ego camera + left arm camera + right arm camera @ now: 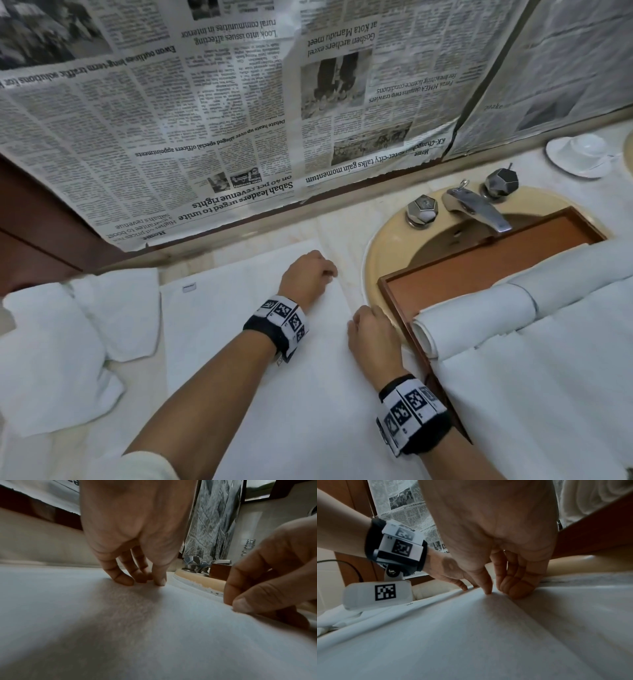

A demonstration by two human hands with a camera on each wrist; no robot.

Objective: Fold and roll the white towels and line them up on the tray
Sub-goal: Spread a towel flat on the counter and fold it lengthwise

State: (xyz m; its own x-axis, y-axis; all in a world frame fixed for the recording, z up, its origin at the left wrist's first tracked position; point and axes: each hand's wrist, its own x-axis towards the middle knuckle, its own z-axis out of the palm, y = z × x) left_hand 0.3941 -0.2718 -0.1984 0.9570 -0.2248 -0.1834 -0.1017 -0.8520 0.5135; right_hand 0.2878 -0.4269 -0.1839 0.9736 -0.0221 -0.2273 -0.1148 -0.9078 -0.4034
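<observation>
A white towel [257,359] lies flat on the counter in front of me. My left hand [308,277] is at its far right corner, fingers curled and tips pinching the cloth [145,580]. My right hand [370,329] grips the towel's right edge beside the sink rim, thumb on top and fingers curled under [498,592]. To the right a brown wooden tray [462,284] rests across the sink. It holds a rolled white towel [476,318] and a second roll [565,270] behind it. More white cloth [548,394] covers the tray's near part.
A loose pile of white towels [51,342] lies at the left. The beige sink [394,246] with its chrome faucet [476,209] lies under the tray. A white cup and saucer [582,154] stand at the back right. Newspaper [205,120] covers the wall behind.
</observation>
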